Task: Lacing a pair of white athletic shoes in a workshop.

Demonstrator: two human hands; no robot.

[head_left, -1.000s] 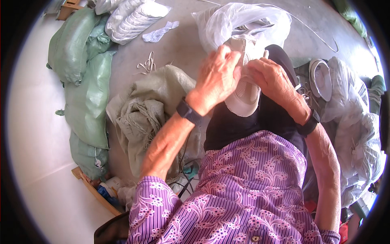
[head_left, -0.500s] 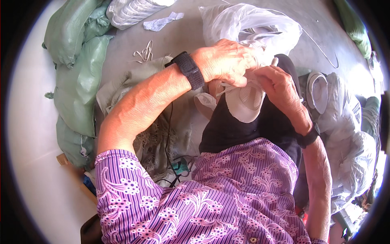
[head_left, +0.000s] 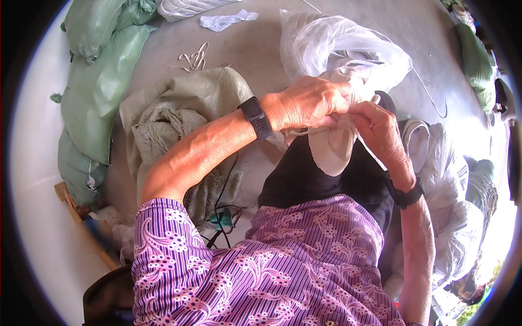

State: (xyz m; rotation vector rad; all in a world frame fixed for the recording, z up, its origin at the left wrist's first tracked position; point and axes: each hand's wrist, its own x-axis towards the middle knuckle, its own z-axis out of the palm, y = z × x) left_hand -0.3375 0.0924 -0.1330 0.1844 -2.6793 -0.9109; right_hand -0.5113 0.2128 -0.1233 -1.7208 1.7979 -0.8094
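A pale beige sneaker (head_left: 330, 153) rests on my dark-trousered lap with its toe pointing toward me. My left hand (head_left: 311, 104) reaches across from the left, fingers closed at the lacing over the shoe's tongue. Pinched beside it is my right hand (head_left: 379, 126), at the right edge of the lacing. A thin pale shoelace (head_left: 302, 132) sticks out to the left below my left hand, and another stretch of lace runs down to the right of the shoe. The fingers hide most of the eyelets and where the lace passes.
Beyond the shoe lies a translucent white plastic bag (head_left: 304, 46). Loose laces (head_left: 194, 57) are on the grey floor. Green sacks (head_left: 109, 98) line the left, near a crumpled beige sack (head_left: 217, 89). At right, another pale shoe (head_left: 417, 142) stands by white plastic bags (head_left: 454, 217).
My view has shifted, so the surroundings sit differently. Both hands stay at the sneaker's lacing, and a stretch of lace now shows along the shoe's right side.
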